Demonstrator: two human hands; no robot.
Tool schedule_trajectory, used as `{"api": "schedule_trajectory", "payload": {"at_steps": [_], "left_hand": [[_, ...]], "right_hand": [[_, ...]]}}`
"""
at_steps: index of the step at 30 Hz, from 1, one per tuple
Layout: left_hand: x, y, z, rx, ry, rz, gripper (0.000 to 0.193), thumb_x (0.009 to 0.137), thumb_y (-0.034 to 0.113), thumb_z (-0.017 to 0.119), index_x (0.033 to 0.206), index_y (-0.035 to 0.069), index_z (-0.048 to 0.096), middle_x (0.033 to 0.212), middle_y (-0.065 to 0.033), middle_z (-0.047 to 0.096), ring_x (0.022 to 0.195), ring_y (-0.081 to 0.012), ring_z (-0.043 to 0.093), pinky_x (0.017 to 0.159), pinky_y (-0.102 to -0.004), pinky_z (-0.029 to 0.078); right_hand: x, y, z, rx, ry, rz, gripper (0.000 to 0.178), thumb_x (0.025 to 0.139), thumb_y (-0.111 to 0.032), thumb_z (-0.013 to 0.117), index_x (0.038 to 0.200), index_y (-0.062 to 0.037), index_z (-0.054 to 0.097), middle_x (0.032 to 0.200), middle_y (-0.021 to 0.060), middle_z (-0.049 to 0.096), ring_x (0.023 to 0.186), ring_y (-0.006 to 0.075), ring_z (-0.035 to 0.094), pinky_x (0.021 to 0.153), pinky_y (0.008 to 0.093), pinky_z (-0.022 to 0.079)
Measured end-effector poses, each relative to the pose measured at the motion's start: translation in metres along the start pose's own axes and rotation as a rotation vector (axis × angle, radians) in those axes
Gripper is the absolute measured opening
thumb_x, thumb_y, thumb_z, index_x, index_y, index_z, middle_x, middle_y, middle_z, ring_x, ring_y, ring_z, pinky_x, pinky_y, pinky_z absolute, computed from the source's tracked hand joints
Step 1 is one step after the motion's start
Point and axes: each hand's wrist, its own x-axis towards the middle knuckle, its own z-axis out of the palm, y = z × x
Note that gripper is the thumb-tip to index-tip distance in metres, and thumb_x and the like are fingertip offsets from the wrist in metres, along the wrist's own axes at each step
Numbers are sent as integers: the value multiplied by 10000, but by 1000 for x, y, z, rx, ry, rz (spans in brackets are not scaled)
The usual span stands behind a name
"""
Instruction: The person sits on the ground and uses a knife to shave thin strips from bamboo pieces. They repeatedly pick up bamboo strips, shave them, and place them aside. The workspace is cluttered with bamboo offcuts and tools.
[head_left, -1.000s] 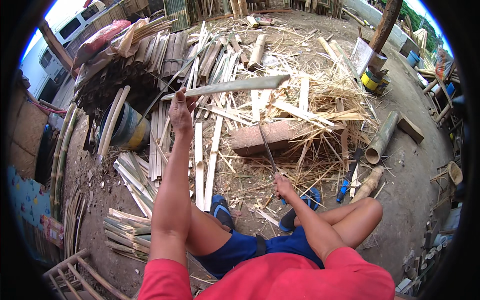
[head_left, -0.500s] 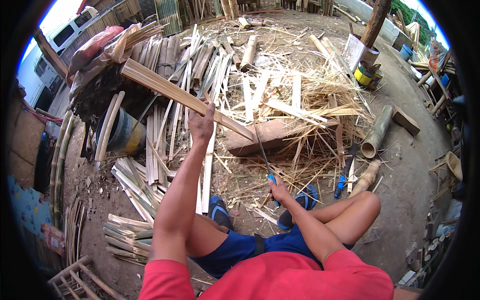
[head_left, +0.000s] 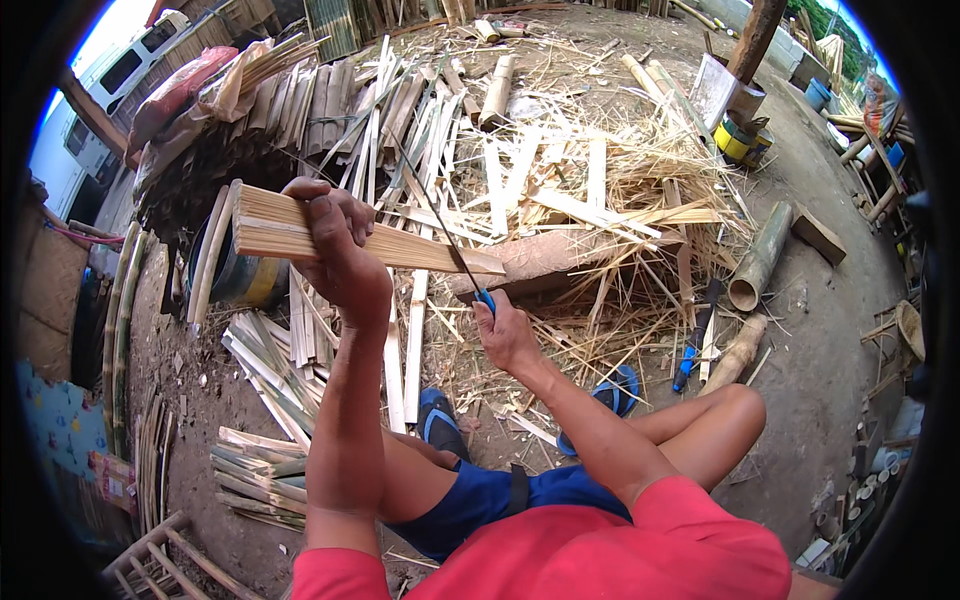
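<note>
My left hand (head_left: 342,245) is closed around a pale bundle of bamboo strips (head_left: 425,256), its wide end at the left. The narrow end rests on or just over the left end of a brown wooden block (head_left: 555,265); I cannot tell if they touch. My right hand (head_left: 512,338) grips the blue handle of a long, thin knife (head_left: 428,203). Its dark blade points up and to the left, crossing the bundle near its narrow end. Whether the edge touches the strips is unclear.
Shavings (head_left: 660,170) lie heaped behind the block. Split bamboo slats (head_left: 265,370) and a dark bucket (head_left: 262,275) are at my left. A second blue-handled blade (head_left: 690,355) and a bamboo tube (head_left: 760,258) lie at my right. My sandalled foot (head_left: 438,420) is close to the block.
My left hand has come nearer, and the bundle's wide end has dropped to a flatter angle. My right hand has moved up and left, with the knife now across the bundle.
</note>
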Motion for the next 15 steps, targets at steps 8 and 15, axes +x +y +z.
{"api": "schedule_trajectory", "payload": {"at_steps": [8, 15], "left_hand": [[-3, 4, -1, 27, 114, -46, 79, 1008, 154, 473, 1044, 84, 470, 678, 25, 378, 577, -68, 335, 574, -248, 338], [-5, 4, -4, 77, 111, -37, 114, 997, 177, 483, 1044, 76, 458, 664, 16, 385, 568, -77, 347, 578, -255, 347]], "right_hand": [[5, -3, -6, -86, -27, 82, 340, 1029, -382, 471, 1048, -43, 476, 688, 247, 635, 691, 500, 631, 581, 563, 481], [7, 32, 14, -45, -68, -182, 401, 1036, -423, 450, 1055, -24, 486, 681, 266, 609, 725, 514, 619, 621, 548, 455]]}}
